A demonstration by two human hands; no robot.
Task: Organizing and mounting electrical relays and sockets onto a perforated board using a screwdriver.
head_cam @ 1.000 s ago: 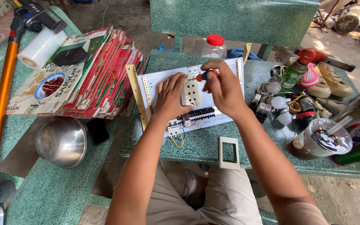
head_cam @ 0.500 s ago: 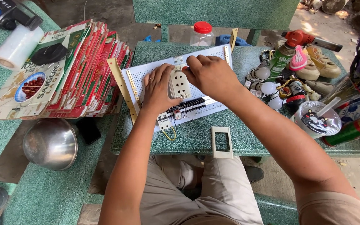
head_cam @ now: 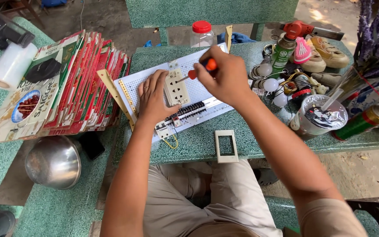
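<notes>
**Driving a screw at the socket on the perforated board**

The right hand (head_cam: 227, 77) is closed around the orange-handled screwdriver (head_cam: 198, 70), whose tip points into the upper edge of the cream socket block (head_cam: 175, 87). The left hand (head_cam: 153, 98) lies flat and open on the white perforated board (head_cam: 130, 90), fingers spread against the socket's left side to pin it. The socket sits on the board's middle, above a row of black terminal strips (head_cam: 189, 112); the board rests on the green speckled bench (head_cam: 189, 145), with a yellow ruler (head_cam: 117, 96) along its left edge.

To do this well, I judge the driver should stay in line with the screw, pressed down firmly while it turns, so the tip does not ride out and scar the plastic. The left hand should press the socket square to the board, fingers kept off the blade's path.

Close by lie a white frame plate (head_cam: 226, 146) on the bench's near edge, a cluster of white bulbs (head_cam: 270, 83) to the right, a lidded cup with a straw (head_cam: 316, 118), and a stack of red printed cartons (head_cam: 71, 83) to the left
</notes>
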